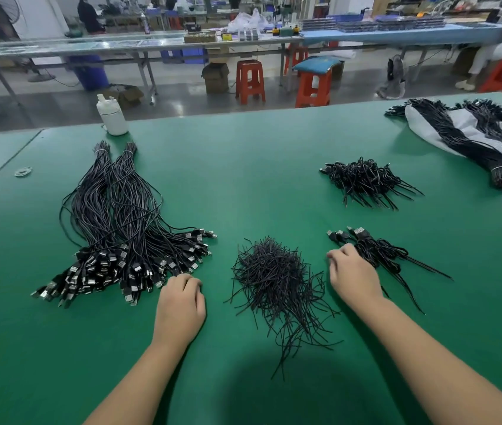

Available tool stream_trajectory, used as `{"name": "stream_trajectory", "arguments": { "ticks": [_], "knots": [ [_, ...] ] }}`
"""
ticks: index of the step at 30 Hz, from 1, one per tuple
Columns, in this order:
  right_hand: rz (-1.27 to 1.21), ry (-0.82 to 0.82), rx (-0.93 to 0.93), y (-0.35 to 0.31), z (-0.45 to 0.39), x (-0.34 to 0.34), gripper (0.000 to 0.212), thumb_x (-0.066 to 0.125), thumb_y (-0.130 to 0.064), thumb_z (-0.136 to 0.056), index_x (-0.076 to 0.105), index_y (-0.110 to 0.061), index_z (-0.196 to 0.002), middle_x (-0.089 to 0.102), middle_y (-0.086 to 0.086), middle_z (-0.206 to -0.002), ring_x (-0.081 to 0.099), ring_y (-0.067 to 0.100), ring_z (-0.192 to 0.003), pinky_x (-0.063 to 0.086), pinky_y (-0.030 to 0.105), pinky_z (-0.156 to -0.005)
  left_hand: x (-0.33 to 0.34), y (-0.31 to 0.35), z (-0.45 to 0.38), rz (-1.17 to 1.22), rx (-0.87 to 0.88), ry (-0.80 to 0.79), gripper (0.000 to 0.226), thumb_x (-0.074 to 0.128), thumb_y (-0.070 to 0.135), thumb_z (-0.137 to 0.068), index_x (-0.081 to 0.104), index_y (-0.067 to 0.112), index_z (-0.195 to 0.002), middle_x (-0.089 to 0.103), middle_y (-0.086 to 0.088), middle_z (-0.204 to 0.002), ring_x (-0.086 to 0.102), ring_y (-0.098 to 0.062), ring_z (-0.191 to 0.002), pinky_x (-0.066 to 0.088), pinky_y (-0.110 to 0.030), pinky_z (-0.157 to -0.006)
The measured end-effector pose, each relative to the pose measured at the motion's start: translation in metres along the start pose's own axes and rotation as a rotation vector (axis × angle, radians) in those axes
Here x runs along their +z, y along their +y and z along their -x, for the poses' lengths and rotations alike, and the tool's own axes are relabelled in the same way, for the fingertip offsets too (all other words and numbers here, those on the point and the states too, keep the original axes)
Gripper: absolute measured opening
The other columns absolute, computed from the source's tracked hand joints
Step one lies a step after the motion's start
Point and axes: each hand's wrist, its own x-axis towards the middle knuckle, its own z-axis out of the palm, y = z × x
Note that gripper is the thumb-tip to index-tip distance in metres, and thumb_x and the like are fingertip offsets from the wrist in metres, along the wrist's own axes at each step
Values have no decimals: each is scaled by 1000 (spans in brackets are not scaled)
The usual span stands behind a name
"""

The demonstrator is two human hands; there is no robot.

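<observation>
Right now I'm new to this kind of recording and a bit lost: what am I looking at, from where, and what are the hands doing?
One camera on a person's head looks down at their bare hands on a green table. The left hand, fingers curled, is at the plugs of two tied cable bundles. A heap of short black wires lies between the hands. The right hand rests on a small bunch of cables; a bigger pile lies beyond. Whether either hand grips is unclear.

Bare mat (219,191) open ahead; tie heap (277,280) between hands.
</observation>
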Motion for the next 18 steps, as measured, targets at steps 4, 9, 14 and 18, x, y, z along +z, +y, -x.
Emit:
{"name": "stream_trajectory", "arguments": {
  "ticks": [4, 9, 14, 18],
  "knots": [
    [-180, -30, 31, -8, 11, 22, 29, 44, -20, -104, 65, -12, -122, 57, 0, -113, 56, 13, -86, 42, 24, -74, 1, -1, 1, -29, -24, 29, 27, 53, 15, -83, 72, 5, -99, 63, -10, -106, 56, -29, -98, 46, -42, -85],
    [-325, 70, 80, -5, 21, 33, 28, 45, -20, -104, 68, -11, -116, 58, -6, -107, 55, 10, -97, 42, 24, -86, 2, -2, -1, -76, -79, -23, 28, 66, 6, -79, 69, 5, -107, 58, -15, -117, 51, -33, -110, 46, -45, -95],
    [-395, 92, 107, -1, 17, 35, 25, 47, -18, -103, 70, -13, -109, 61, -6, -103, 58, 10, -92, 44, 26, -80, -8, -6, -21, -153, 65, -128, 45, 65, 11, -80, 60, 11, -124, 57, -10, -128, 48, -31, -118, 48, -47, -95],
    [-410, 93, 111, 0, 15, 36, 23, 47, -18, -102, 70, -13, -107, 61, -6, -102, 58, 11, -91, 43, 26, -79, -24, -13, -72, -252, -178, -201, 48, 51, 19, -91, 51, 17, -139, 54, -8, -138, 41, -31, -125, 39, -47, -100]
  ]
}}
